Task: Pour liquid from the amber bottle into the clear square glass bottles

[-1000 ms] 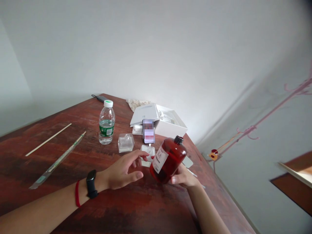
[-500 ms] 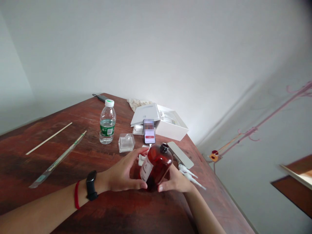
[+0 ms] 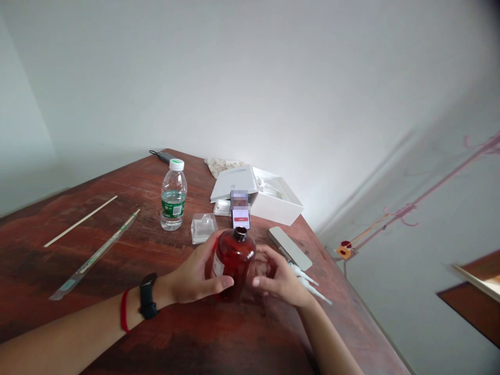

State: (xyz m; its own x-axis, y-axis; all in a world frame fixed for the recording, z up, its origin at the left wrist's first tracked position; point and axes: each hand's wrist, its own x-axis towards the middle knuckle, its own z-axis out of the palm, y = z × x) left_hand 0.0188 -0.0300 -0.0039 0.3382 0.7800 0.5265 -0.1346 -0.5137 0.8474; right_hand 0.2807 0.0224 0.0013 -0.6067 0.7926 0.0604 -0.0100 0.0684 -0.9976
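Note:
An uncapped amber bottle [image 3: 237, 260] with a pale label stands upright, or nearly so, in front of me. My left hand [image 3: 201, 276] is wrapped round its left side, thumb across the front. Just to the right of it, my right hand [image 3: 279, 276] holds nothing; its curved fingers are apart, and the fingertips look clear of the glass. Behind the right hand lie white pump heads [image 3: 307, 281], partly covered by it. A phone [image 3: 240, 216] with a lit screen stands behind the bottle, its lower end hidden.
A water bottle [image 3: 173, 200] and a small clear dish [image 3: 203, 228] stand left of the phone. Wrapped chopsticks [image 3: 97, 255] and a bare stick [image 3: 80, 221] lie farther left. A white box [image 3: 275, 205] and a grey case [image 3: 289, 247] are at the right, near the table's edge.
The amber bottle has shifted left and turned, going from tilted to nearly upright. My right hand has come away from it, while my left hand still grips it.

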